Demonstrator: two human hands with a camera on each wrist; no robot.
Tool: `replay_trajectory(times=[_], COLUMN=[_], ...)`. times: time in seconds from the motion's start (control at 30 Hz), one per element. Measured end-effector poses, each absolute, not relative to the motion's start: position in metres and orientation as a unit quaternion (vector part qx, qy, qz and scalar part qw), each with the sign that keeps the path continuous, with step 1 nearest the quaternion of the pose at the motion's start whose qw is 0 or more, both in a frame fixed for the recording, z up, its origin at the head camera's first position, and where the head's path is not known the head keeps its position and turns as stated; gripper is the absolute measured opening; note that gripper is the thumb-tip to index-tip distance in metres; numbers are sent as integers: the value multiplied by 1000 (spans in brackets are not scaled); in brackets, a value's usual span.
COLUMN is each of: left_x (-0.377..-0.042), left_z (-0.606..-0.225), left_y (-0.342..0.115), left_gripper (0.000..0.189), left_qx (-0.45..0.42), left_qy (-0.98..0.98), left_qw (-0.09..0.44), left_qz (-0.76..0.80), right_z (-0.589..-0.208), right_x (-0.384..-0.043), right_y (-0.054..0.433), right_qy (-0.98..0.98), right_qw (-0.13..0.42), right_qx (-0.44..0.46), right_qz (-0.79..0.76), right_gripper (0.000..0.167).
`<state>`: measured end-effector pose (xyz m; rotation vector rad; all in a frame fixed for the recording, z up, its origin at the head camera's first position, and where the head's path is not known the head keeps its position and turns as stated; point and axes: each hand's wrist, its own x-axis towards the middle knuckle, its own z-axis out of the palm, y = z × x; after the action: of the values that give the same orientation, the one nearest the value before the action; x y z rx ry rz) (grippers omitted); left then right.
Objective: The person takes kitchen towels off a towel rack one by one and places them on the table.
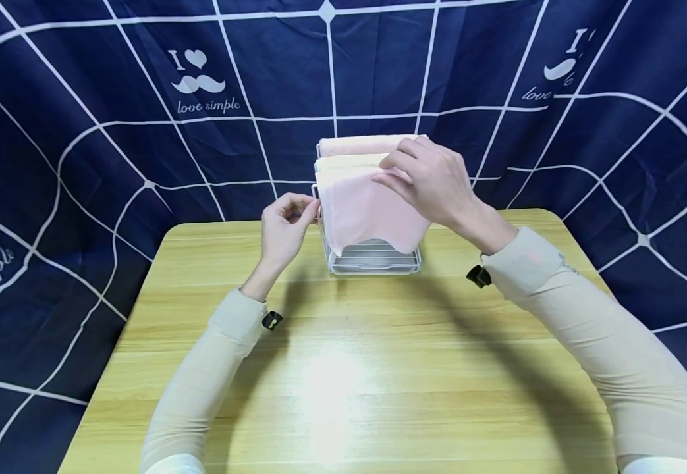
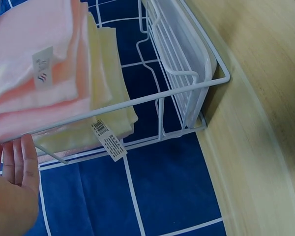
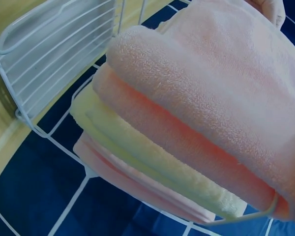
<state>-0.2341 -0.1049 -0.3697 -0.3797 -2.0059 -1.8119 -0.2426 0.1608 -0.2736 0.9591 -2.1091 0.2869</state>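
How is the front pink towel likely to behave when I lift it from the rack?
The front pink towel is probably floppy, since its lower edge hangs in a wave. Its fuzzy pile suggests it won't slip easily from a grip. It might also snag or drag slightly on the white wire rack, given the thin bars around it.

A staged, cloth-screened corner: navy fabric [image 1: 379,66] with white lines and printed "love simple" slogans [image 1: 208,106] surrounds a wood-grain table [image 1: 408,382] at back and sides; the room beyond cannot be told.
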Motion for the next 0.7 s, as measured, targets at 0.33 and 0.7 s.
replay_trajectory(times=[0.33,0.7], left_x=[-235,-236], left_z=[-369,-370], left_y=[-105,-106], left_gripper=[15,15], left_qx=[-145,-144], left_qy=[-715,-714], left_qw=[202,204], left_qz=[-653,-654], right_z=[-257,-241], right_x=[-239,-232], right_y=[168,173], right_qy=[-825,-816], right_qw=[411,427], right_qx=[367,358], right_qz=[128,157], right_gripper=[29,30])
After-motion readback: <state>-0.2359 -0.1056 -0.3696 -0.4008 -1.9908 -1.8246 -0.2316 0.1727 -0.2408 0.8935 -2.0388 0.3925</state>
